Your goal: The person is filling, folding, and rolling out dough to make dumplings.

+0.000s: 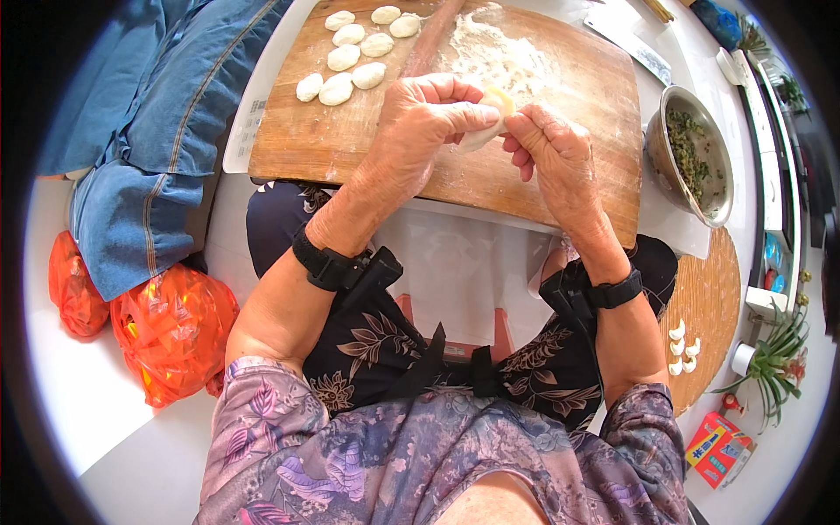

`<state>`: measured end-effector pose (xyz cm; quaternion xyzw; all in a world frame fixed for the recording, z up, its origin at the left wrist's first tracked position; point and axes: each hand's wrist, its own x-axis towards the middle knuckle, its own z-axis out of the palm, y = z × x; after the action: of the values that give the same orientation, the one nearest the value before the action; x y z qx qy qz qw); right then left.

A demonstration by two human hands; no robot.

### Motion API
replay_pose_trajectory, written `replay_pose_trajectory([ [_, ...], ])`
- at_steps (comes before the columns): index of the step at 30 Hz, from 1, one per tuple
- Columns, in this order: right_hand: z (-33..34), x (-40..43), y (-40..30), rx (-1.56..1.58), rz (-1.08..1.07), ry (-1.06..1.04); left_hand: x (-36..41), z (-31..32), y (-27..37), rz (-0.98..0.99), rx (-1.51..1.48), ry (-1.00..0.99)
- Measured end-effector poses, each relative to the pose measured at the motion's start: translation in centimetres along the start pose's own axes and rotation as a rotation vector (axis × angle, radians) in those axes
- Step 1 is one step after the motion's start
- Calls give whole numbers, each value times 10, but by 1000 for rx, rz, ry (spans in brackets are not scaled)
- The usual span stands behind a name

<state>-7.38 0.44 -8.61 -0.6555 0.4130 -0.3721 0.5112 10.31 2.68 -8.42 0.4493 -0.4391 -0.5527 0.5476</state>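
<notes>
Above the floured wooden board [302, 147], both hands hold one piece of dough [484, 136] between them. My left hand [436, 108] grips it with thumb and bent fingers. My right hand [550, 138] pinches its other edge between thumb and forefinger. Whether the dough is filled, I cannot tell. Several small flattened dough rounds [336, 88] lie at the board's upper left. A wooden rolling pin [430, 39] rests beside them, partly hidden by my left hand. Loose flour [502, 56] covers the board behind my hands.
A metal bowl [663, 147] of chopped green filling stands right of the board, below a cleaver [630, 49]. Several shaped dumplings [682, 348] sit on a round woven-looking mat [705, 289]. Red plastic bags [174, 335] and a denim cloth [164, 190] are at left; a potted plant [774, 361] at right.
</notes>
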Motion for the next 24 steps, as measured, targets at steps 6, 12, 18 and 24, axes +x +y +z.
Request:
replay_pose_trajectory([
  [6, -1, -1, -4, -118, 0, 18, -1, 0, 2, -18, 47, -10],
  [12, -4, 2, -1, -24, 28, -6, 0, 2, 2, -13, 68, 19],
  [18, -3, 3, 3, 129, 92, -77, 2, -2, 1, -10, -118, 31],
  [24, -4, 1, -1, 170, 125, -64, 2, 0, 1, -9, -110, 22],
])
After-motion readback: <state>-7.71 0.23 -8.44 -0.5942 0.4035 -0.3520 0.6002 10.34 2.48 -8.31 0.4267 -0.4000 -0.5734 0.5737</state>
